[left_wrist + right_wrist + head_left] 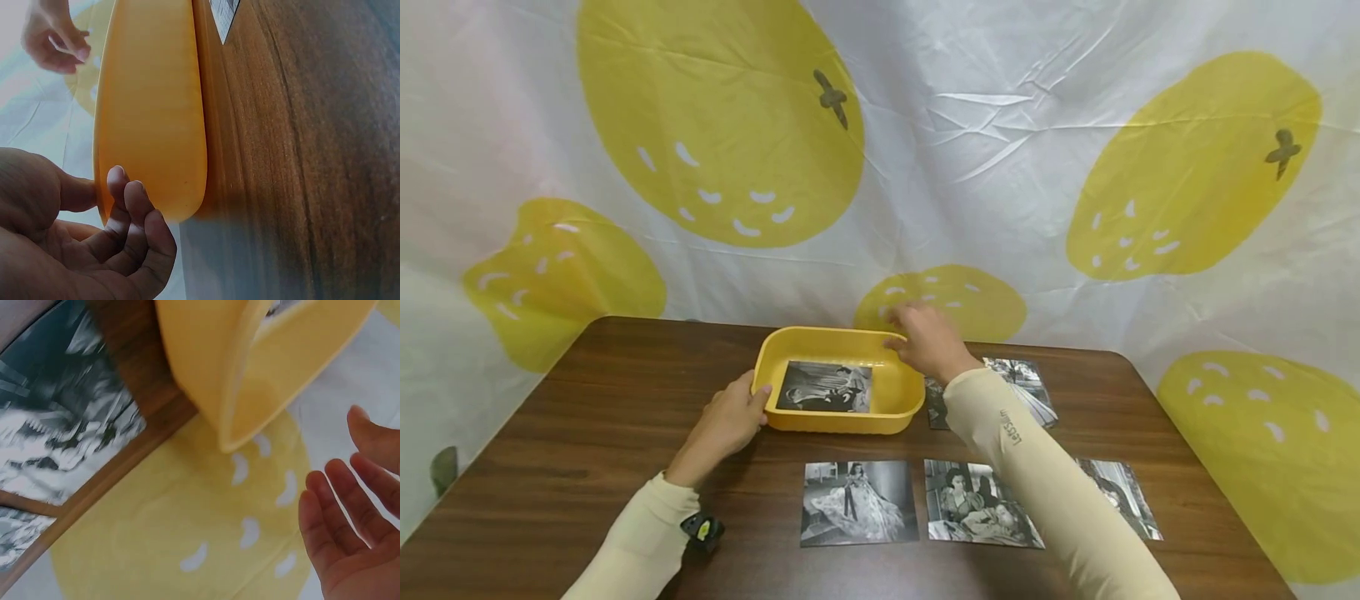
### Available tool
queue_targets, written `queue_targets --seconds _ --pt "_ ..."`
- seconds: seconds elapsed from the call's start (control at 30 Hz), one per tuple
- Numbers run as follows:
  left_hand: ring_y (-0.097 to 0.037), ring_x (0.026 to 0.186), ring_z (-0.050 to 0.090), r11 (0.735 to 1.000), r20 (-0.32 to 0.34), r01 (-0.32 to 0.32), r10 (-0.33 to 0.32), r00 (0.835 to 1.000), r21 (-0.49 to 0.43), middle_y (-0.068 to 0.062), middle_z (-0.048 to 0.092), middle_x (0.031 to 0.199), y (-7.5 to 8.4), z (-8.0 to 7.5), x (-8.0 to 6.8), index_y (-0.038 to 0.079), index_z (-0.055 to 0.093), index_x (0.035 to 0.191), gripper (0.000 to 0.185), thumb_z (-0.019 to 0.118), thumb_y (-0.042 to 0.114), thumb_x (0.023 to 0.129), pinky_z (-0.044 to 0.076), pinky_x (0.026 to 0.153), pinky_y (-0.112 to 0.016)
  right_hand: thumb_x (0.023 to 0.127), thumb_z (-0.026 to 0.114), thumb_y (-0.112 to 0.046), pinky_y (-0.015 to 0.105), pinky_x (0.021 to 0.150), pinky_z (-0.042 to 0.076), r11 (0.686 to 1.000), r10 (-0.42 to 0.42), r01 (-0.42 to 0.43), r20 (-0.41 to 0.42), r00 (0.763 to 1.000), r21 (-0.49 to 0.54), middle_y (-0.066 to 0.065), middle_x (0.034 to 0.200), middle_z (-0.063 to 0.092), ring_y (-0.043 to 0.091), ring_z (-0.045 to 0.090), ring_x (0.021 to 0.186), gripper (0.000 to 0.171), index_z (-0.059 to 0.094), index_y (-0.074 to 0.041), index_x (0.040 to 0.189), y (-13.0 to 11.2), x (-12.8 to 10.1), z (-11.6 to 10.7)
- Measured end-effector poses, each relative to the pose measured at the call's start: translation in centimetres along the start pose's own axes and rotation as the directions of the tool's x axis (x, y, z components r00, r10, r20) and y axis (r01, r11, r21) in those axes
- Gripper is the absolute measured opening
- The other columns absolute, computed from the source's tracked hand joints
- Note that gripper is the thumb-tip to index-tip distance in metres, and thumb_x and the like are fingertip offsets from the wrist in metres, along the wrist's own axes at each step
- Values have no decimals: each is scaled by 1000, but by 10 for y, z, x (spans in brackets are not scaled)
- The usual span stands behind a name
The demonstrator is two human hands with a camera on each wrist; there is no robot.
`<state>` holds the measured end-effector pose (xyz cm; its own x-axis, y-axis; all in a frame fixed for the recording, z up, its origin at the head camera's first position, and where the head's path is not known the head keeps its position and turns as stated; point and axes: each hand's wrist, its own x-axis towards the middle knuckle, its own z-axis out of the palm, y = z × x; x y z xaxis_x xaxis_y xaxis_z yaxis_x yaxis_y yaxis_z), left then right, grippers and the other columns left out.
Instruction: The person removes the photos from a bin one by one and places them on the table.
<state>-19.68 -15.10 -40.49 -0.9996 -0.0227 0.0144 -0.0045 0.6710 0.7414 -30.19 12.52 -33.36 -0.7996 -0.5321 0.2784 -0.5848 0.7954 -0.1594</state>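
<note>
A yellow plastic tub (842, 423) stands toward the back of the brown table, with a black-and-white photo (826, 387) lying inside it. My left hand (730, 417) holds the tub's left end; in the left wrist view the thumb is at the rim and the curled fingers (139, 203) are against the outer wall. My right hand (931, 340) hovers over the tub's back right corner. It is apart from the tub in the right wrist view, with fingers (350, 500) loosely bent and nothing in them.
Black-and-white photos lie on the table (647, 375): a gown photo (859, 503), a photo of two people (977, 504), one at the right (1123, 496), and others right of the tub, such as this one (1026, 385), partly behind my right arm. A lemon-print curtain (985, 208) hangs behind.
</note>
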Motion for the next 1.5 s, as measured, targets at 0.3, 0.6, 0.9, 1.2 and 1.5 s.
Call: queue_targets --seconds 0.3,0.6,0.9,1.2,1.5 --pt "-18 66 58 1000 -3 5 -5 1000 -2 -8 62 78 -1 3 2 -7 47 138 40 46 19 108 42 56 -31 77 90 -22 44 107 43 1000 -24 19 356 934 16 14 137 61 34 55 128 70 59 -5 138 -20 15 30" --pt "-19 71 60 1000 -12 5 -5 1000 18 -8 63 81 2 2 -1 -5 48 138 39 47 19 108 43 60 -33 69 96 -26 42 114 35 997 17 -54 477 878 63 18 145 52 34 46 136 98 45 -2 149 -28 17 52" --pt "-17 66 60 1000 -12 -20 20 1000 21 -6 64 75 4 4 -3 -5 49 138 39 47 19 108 43 59 -34 70 95 -21 45 103 45 992 112 -123 460 881 -5 23 135 50 37 55 120 74 57 -2 131 -27 10 65" --pt "-17 63 59 999 -12 -30 30 999 15 -5 63 73 4 5 -1 -5 52 133 35 47 18 107 42 56 -33 75 89 -7 41 91 51 988 111 -139 329 938 64 15 107 64 29 62 100 47 58 -2 110 -17 15 66" --pt "-17 64 58 1000 0 -18 18 1000 2 -6 62 75 4 7 3 -6 51 133 35 46 18 108 42 56 -32 88 73 1 34 67 52 890 199 -289 271 942 351 11 89 65 24 61 74 22 62 0 107 -1 5 35"
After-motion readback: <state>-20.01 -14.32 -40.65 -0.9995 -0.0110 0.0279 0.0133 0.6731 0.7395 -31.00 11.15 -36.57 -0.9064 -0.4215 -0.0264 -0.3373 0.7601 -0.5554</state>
